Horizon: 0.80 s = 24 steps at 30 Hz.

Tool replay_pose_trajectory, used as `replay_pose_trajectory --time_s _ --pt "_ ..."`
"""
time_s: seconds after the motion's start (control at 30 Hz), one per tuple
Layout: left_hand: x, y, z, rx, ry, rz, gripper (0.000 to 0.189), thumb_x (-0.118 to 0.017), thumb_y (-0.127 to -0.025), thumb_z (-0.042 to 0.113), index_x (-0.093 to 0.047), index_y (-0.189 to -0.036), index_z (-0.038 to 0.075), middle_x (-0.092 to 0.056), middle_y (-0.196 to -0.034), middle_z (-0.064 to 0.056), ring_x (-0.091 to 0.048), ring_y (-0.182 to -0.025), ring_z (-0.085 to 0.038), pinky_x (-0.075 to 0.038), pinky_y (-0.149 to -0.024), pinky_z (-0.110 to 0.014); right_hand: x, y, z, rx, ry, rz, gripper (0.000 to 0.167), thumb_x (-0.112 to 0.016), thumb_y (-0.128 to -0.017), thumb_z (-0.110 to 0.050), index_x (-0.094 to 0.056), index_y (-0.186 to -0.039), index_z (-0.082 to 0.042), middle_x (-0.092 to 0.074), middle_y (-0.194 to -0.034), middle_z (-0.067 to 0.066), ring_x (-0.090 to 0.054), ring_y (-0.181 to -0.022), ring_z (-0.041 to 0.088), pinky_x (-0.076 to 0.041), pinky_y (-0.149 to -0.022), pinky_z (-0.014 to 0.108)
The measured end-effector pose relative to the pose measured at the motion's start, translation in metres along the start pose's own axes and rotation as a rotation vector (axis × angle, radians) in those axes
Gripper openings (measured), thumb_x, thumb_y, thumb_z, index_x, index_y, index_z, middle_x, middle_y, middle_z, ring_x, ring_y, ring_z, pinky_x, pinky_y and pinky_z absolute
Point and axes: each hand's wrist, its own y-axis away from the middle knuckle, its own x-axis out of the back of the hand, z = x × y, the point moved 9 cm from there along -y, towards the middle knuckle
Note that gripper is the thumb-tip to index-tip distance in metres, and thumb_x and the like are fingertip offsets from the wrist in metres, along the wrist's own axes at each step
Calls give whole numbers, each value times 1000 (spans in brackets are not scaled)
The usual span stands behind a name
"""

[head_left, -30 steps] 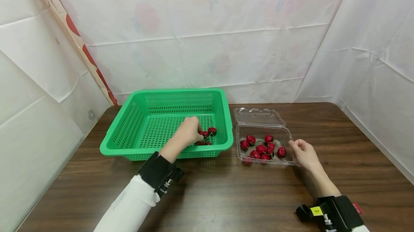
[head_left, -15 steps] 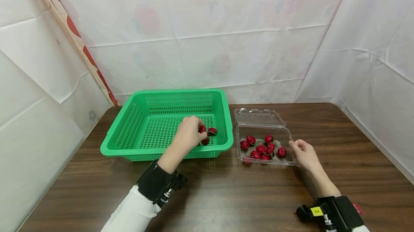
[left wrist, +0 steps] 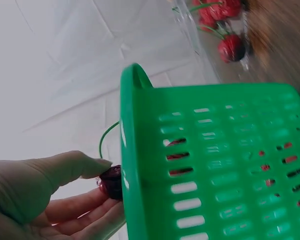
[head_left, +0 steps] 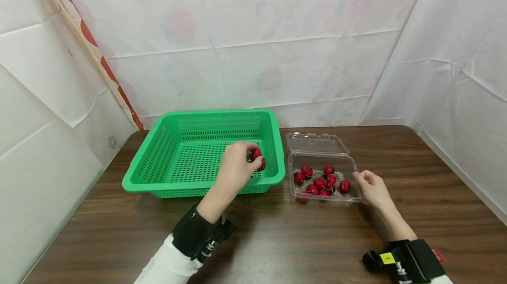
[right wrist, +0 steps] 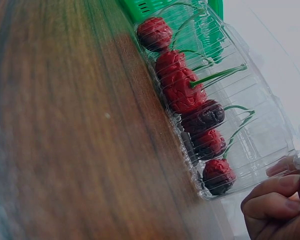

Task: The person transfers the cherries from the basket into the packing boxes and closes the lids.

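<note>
The brown desk (head_left: pixel 285 244) spreads before me. On it stands my green basket (head_left: pixel 198 156), with the open clear box (head_left: pixel 317 144) just to its right. My left hand (head_left: pixel 234 167) pinches a red cherry (left wrist: pixel 111 182) at the basket's right end, while my right hand (head_left: pixel 372 189) grips the box's right edge. Loose cherries (head_left: pixel 319 183) lie inside the box.

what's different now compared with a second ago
The left hand has shifted slightly right over the green perforated plastic basket, toward the clear plastic box; its fingers pinch a dark red, green-stemmed cherry, though when they took hold is unclear. The right hand still holds the box's right edge; basket, box and the red cherries inside look unmoved.
</note>
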Motion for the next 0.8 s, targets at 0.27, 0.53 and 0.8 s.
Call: replay_pose_trajectory --time_s 0.27,0.53,0.8 --pt "0 3 21 -119 36 81 14 -66 -77 3 -65 -90 1 -61 -84 -8 -58 -71 -17 -46 -57 -22 0 0 0 -3 -9 2 28 -41 -94 -19 -36 -70 -5 -37 -46 -4 -30 -36 4 -26 -34 19" --pt "-4 3 39 -221 75 143 17 -67 -76 3 -65 -92 -1 -60 -82 -7 -53 -68 -15 -43 -56 -21 1 0 0 -4 9 3 27 -41 -94 -19 -36 -72 -4 -37 -46 -4 -31 -36 4 -26 -34 19" --pt "-13 1 52 -253 82 152 20 -67 -77 5 -64 -96 -1 -60 -86 -7 -56 -74 -17 -47 -63 -24 0 0 -2 -5 21 2 26 -41 -94 -17 -37 -73 -3 -37 -46 -3 -31 -36 5 -27 -35 20"
